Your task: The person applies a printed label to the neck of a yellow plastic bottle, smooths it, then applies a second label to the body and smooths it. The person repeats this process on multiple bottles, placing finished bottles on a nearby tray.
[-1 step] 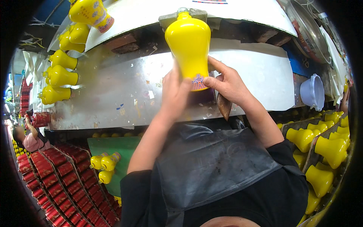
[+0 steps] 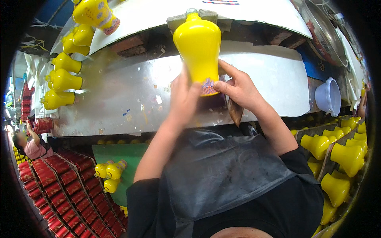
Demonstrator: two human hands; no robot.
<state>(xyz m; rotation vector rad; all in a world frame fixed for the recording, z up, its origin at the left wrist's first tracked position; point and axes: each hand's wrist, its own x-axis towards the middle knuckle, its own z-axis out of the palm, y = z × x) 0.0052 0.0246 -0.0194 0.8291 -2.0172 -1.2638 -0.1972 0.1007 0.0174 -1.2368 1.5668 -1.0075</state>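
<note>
Metal-topped workbench (image 2: 119,103) beneath: left hand (image 2: 183,99) and right hand (image 2: 240,89) gripping yellow plastic bottle (image 2: 198,47) base; label-fitting step underway; requires steady alignment.

I hold one yellow bottle (image 2: 198,45) over the metal worktable (image 2: 119,99). Five more yellow bottles (image 2: 63,81) line the worktable's left edge. Three small ones (image 2: 111,172) lie below it on a green mat (image 2: 119,154). One pale funnel (image 2: 328,96) sits at its right.

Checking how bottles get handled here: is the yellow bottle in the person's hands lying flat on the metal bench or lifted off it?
Lifted: both hands, left hand and right hand, grip the yellow bottle at its base.
</note>
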